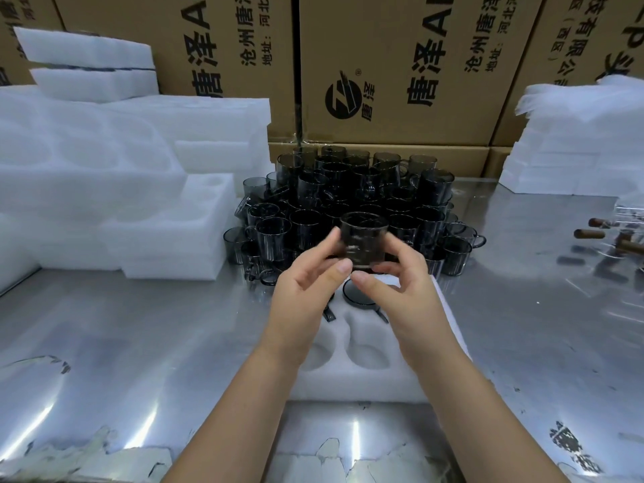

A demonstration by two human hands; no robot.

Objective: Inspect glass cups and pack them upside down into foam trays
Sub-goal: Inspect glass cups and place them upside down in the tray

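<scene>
While hovering just above the foam tray, gripping one smoky glass cup between both hands. Curling the fingers of the left hand against the cup's 9 o'clock side and the fingers of the right hand against its 3 o'clock side, clamping it from both flanks. Blurring too much for telling rim from base. Carrying two packed cups upside down in the tray's 12 o'clock pockets, dark bases up, the 11 o'clock one mostly hiding under the left hand. Showing bare foam in the two 6 o'clock pockets. Crowding the table at 12 o'clock beyond the tray, a dense heap of loose cups. Rising at 10 o'clock, stacked foam trays; at 2 o'clock, more foam sheets; standing behind everything, cardboard boxes.
</scene>
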